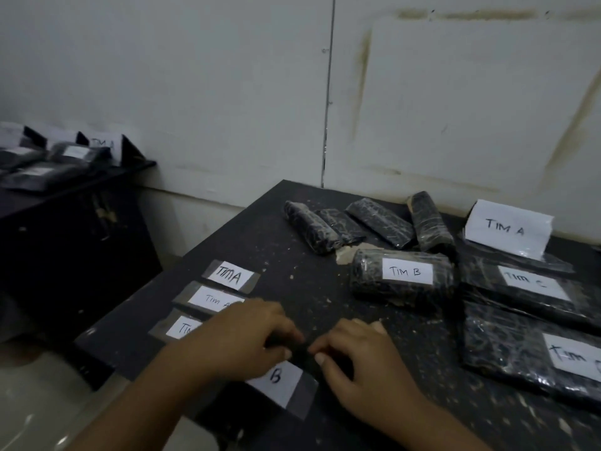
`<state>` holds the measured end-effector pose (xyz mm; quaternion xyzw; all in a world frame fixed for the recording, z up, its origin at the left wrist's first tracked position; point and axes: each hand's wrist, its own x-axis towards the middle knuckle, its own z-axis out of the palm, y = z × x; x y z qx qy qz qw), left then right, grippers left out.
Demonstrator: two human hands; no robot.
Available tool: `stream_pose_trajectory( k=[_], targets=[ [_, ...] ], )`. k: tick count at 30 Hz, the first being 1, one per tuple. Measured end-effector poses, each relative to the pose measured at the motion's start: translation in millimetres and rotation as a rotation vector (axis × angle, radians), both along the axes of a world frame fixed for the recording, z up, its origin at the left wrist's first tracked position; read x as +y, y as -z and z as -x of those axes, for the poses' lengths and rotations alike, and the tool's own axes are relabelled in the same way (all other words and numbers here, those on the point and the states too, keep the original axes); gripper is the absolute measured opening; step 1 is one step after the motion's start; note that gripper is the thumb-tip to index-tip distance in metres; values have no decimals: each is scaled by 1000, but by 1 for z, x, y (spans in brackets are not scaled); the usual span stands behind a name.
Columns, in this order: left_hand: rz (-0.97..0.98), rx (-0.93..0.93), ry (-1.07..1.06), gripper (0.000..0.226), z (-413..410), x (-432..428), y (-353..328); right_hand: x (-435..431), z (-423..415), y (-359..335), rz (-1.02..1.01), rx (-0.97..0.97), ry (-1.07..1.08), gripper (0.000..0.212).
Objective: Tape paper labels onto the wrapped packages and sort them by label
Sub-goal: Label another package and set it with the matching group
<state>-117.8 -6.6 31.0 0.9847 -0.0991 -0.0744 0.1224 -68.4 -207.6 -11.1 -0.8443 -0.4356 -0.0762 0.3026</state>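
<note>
Lying on a dark, matte table (286, 222) flecked with pale crumbs and chipped at one spot:

- Four unlabelled rolls (379, 222), far side, black and wrapped in crinkled glossy film, fanned side by side.
- One thicker roll (367, 278), same wrapping, bearing a white paper slip that reads "TIM B".
- Two flat packages, right edge, shiny film over black. The upper flat package (481, 275) has a slip reading "TIM" and what may be "C". The lower flat package (500, 346) shows "TIM" and runs out of frame.
- Folded white tent card (507, 227), standing behind them, handwritten "TIM A".
- Three loose slips, near left corner, each white paper backed by a grey translucent tape strip that juts past both ends: top slip (232, 276) "TIMA", middle slip (213, 301) "TIM A", third slip (182, 328) "TIM", with the rest hidden.
- B slip (281, 382), near edge, same make, only "B" readable.

The left hand (247, 336) and the right hand (361, 359) sit over the far edge of the B slip, fingers curled, thumb tips facing each other across a dark strip. Whether either hand actually pinches it cannot be told.

A side cabinet (74, 203), left, carries more black packages and folded cards, too blurred to read. The white wall (455, 109) shows brown tape stains.
</note>
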Motion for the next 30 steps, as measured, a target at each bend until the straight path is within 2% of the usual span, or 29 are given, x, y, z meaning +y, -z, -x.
stream_pose_trajectory(
  k=[4, 8, 15, 19, 24, 27, 30],
  targets=[
    [-34, -77, -6, 35, 21, 1, 15, -3, 6, 4, -1, 26, 14, 15],
    [-51, -152, 24, 29, 25, -1, 17, -3, 8, 2, -43, 18, 47, 10],
    [15, -64, 24, 4, 17, -6, 5, -4, 10, 0, -170, 49, 102, 8],
    [-13, 41, 56, 6, 10, -7, -3, -4, 8, 2, -189, 63, 113, 8],
    [17, 150, 100, 21, 8, -6, -17, -3, 10, -1, -287, 127, 102, 15],
    [-11, 100, 129, 21, 8, -10, -25, -3, 11, -7, -397, 233, 101, 24],
    [-6, -43, 100, 23, 3, -14, -41, -5, 11, -12, -347, 276, 54, 30]
  ],
)
